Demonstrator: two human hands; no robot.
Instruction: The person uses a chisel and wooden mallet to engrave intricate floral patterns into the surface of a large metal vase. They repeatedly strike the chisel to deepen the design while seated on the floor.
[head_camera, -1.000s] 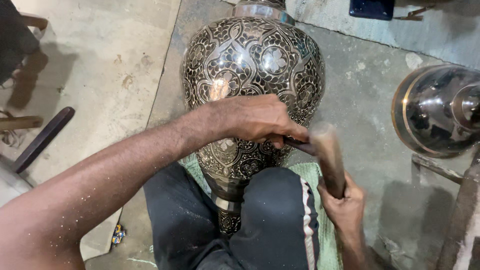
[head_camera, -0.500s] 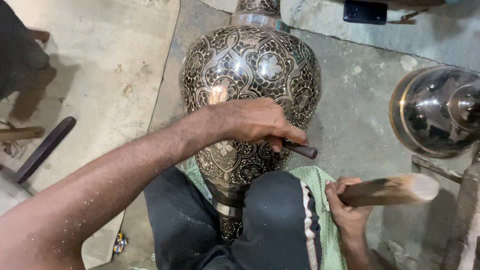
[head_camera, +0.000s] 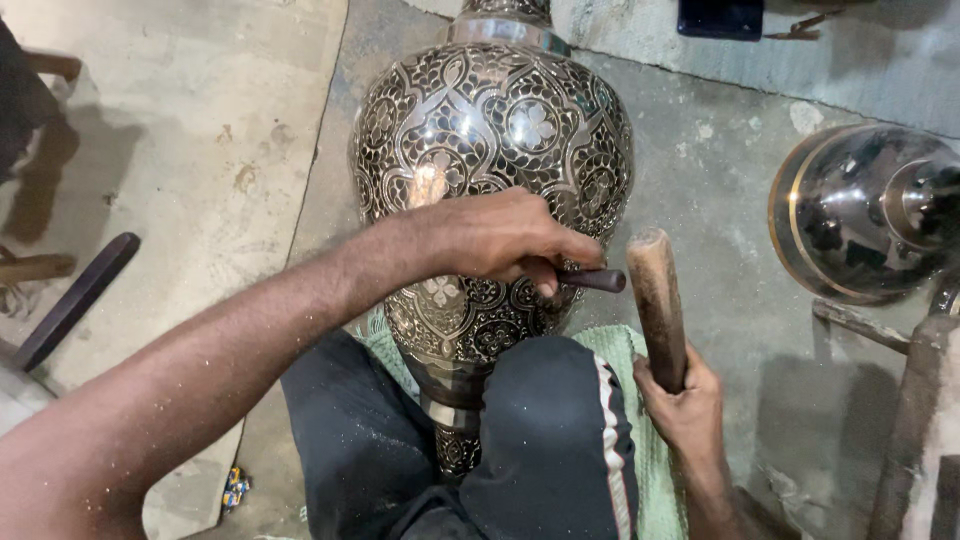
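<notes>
One small crumpled wrapper (head_camera: 234, 489) lies on the floor near the left, blue with some yellow and red. At the far right edge, a dark blue rectangular object (head_camera: 719, 17) rests flat; whether it is a screen cannot be told.

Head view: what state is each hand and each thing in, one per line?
Engraved vase: lying tilted against the person's legs, neck pointing away.
Chisel: held against the vase's side.
Left hand: closed on the chisel.
Wooden mallet: raised, beside the chisel's end.
Right hand: closed on the mallet.
Second metal vessel: on its side, untouched.
</notes>
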